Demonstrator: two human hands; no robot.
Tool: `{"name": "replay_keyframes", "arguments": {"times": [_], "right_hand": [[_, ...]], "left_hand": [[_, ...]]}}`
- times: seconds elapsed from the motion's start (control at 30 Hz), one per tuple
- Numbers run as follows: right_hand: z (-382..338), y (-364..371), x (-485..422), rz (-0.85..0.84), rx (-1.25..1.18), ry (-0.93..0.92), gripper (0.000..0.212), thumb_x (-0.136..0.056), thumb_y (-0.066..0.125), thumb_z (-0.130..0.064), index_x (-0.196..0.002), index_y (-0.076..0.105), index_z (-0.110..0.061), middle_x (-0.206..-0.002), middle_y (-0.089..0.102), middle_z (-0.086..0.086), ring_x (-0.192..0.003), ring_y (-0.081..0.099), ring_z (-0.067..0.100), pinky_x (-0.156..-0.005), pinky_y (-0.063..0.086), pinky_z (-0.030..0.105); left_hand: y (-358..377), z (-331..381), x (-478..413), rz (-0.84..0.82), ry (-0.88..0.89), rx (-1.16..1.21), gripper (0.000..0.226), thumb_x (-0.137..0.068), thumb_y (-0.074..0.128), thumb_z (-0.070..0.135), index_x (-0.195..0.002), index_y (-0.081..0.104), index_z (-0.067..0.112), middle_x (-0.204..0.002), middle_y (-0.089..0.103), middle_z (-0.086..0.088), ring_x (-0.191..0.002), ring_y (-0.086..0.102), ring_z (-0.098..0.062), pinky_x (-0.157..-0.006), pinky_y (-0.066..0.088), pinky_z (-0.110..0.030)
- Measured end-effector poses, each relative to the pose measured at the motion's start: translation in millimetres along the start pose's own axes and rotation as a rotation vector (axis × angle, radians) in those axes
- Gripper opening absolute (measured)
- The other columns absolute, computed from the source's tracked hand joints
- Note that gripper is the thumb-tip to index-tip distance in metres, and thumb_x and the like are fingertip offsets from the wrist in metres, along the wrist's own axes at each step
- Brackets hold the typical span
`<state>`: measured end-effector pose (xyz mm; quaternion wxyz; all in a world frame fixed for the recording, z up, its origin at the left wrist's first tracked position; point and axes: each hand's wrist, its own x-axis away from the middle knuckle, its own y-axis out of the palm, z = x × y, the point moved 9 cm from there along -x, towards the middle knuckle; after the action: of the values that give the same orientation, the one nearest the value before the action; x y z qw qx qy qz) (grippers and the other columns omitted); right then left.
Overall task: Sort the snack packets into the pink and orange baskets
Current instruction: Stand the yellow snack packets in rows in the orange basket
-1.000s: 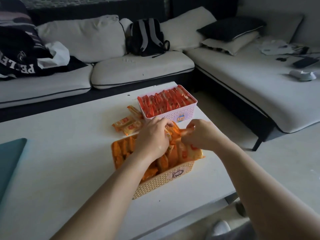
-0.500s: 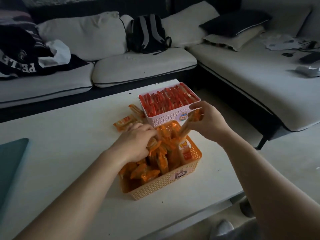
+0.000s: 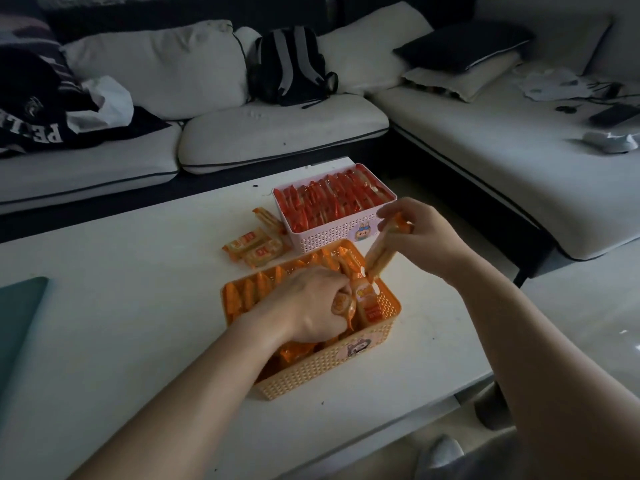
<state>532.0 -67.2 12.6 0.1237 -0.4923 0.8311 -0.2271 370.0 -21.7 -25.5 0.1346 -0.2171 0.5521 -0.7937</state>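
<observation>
White block letters, seen upside down and cut off, are carried by the dark garment [image 3: 41, 129] on the sofa; "PE" and part of an "L" can be read. Print on the snack packets [image 3: 254, 245] is too small to be read.
</observation>
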Motion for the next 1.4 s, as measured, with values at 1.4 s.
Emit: {"name": "replay_keyframes", "arguments": {"times": [1.4], "right_hand": [[-22, 27, 1, -0.077, 0.058, -0.122, 0.032, -0.096, 0.058, -0.003, -0.122, 0.068, -0.020, -0.109, 0.070, -0.006, -0.095, 0.069, 0.012, -0.085, 0.062, 0.033]], "left_hand": [[-50, -45, 16, 0.547, -0.149, 0.764, 0.039, -0.087, 0.077, 0.036, -0.124, 0.068, 0.026, -0.110, 0.071, 0.015, -0.101, 0.064, 0.003, -0.074, 0.046, 0.000]]}}
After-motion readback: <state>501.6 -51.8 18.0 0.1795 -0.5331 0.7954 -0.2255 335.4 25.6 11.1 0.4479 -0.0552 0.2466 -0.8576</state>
